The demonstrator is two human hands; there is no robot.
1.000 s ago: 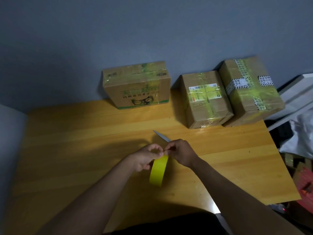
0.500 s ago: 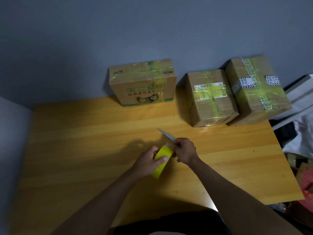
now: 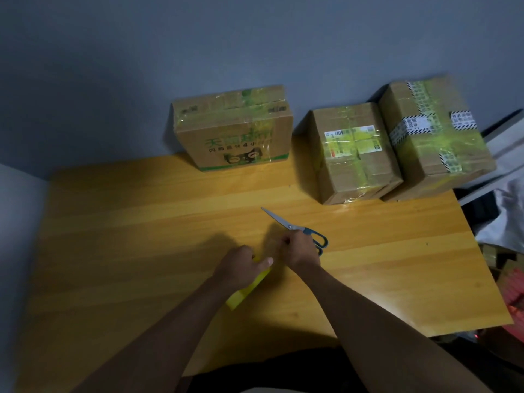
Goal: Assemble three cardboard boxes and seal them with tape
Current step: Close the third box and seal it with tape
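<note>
Head view, the only one given, looks down on a wooden table (image 3: 141, 222) against a grey wall. Three cardboard boxes stand along its far edge: a printed box (image 3: 235, 131) set apart on the left, a labelled box (image 3: 354, 154) in the middle, and just beside it a striped-tape box (image 3: 436, 137) at the right corner. All three are closed and wrapped in glossy yellow-green tape, so by the look of it the assembling and sealing are finished and what is in hand is putting the tools down. The left hand (image 3: 241, 268) grips the yellow tape roll (image 3: 246, 287) low over the near middle of the table, fingers curled over its top and the thumb along its side; whether the roll touches the wood I cannot tell. The right hand (image 3: 300, 251) is beside it with fingers curled, close against the blue handles of the scissors (image 3: 292, 226), whose closed blades lie on the table pointing away toward the boxes. Whether those fingers pinch a loose tape end, hold the handles or hold nothing is not clear in the dim light. The next move probably calls for laying the roll flat and letting go of both tools.
</note>
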